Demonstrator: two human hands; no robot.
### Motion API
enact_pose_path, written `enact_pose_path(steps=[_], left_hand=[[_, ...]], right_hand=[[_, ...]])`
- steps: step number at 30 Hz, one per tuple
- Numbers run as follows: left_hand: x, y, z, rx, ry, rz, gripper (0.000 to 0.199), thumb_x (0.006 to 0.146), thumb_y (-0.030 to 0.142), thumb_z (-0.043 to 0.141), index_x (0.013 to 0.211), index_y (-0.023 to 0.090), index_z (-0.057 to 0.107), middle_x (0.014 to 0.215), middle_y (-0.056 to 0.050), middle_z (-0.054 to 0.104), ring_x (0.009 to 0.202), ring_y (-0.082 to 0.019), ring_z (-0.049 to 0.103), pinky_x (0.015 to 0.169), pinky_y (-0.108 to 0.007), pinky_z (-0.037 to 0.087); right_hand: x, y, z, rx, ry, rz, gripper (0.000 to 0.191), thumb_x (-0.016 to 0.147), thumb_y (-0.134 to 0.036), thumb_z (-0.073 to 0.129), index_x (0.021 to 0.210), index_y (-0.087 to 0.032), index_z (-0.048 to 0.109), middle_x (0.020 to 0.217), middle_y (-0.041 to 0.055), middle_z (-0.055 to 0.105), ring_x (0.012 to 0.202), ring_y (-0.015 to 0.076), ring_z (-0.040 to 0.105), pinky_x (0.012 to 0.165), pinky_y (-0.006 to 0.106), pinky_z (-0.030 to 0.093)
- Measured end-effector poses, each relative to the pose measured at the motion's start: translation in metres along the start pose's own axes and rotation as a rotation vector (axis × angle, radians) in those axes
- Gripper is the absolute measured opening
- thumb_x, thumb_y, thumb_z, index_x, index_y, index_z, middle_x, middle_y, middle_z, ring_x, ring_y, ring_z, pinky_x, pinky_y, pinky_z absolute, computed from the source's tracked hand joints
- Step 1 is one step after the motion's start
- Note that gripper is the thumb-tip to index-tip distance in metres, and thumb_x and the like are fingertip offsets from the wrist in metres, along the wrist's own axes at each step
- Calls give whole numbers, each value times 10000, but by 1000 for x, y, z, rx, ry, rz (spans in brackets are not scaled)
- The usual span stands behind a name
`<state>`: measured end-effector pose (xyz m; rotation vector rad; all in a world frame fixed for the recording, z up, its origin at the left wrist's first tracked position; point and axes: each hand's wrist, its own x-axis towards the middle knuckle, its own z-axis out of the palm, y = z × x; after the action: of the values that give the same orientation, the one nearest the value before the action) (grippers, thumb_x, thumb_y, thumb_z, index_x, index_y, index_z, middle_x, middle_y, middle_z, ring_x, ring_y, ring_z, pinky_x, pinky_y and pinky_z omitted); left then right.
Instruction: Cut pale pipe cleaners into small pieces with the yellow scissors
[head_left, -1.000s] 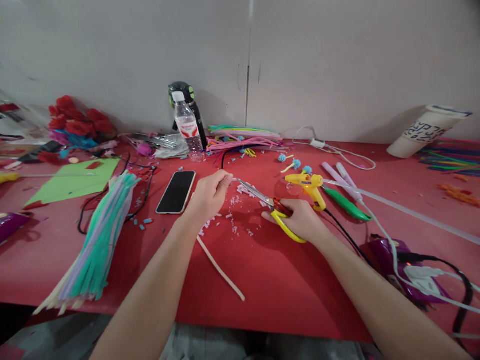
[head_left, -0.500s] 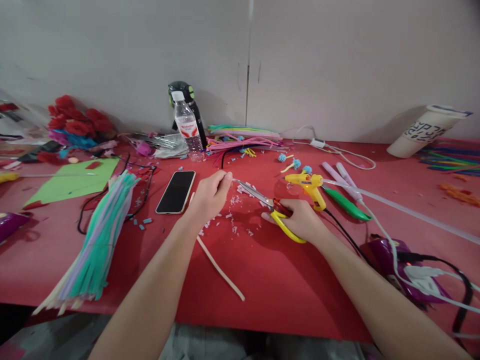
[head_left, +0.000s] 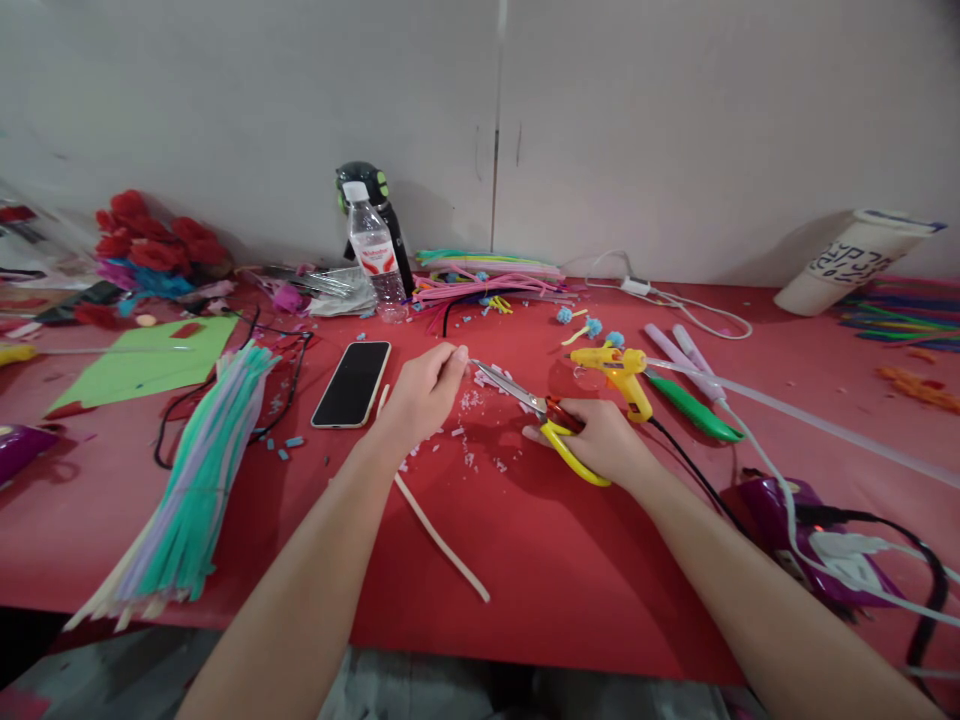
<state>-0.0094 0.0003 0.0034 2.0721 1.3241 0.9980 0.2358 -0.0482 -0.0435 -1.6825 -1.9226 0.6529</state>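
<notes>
Yellow-and-red-handled scissors are in my right hand, its fingers wrapped round the handles. Their blades point up and left, with the tips beside the fingertips of my left hand. Thumb and finger of that hand are pinched together; whatever is between them is too small to make out. Small pale pink cut bits lie on the red table under the blades. A cream pipe cleaner runs from under my left wrist toward the front edge.
Left are a black phone and a bundle of teal and lilac pipe cleaners. A yellow glue gun and green tool lie right. Behind stand a bottle and a tilted cup. A purple power strip has cables.
My left hand has shifted very slightly to the right. The scissors and my right hand have hardly moved.
</notes>
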Motion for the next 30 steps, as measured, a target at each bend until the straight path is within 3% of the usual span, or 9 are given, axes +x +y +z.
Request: enact_pose_path(steps=[22,30], left_hand=[[-1,5,0,8,16,-33,412,993,459,372,703,184,474,683,2,595,606,-114,515,607,-258,371],[-1,7,0,31,25,-38,426,994,463,363,679,190,454,615,23,515,564,-114,482,586,-268,347]], right_hand=[[0,-1,0,-15,24,6,599,679,-684,670,583,-197,335,561,-51,293,538,85,263,467,223,233],[1,2,0,1,22,9,573,686,-640,691,586,-194,345,565,-55,280,540,84,256,462,225,223]])
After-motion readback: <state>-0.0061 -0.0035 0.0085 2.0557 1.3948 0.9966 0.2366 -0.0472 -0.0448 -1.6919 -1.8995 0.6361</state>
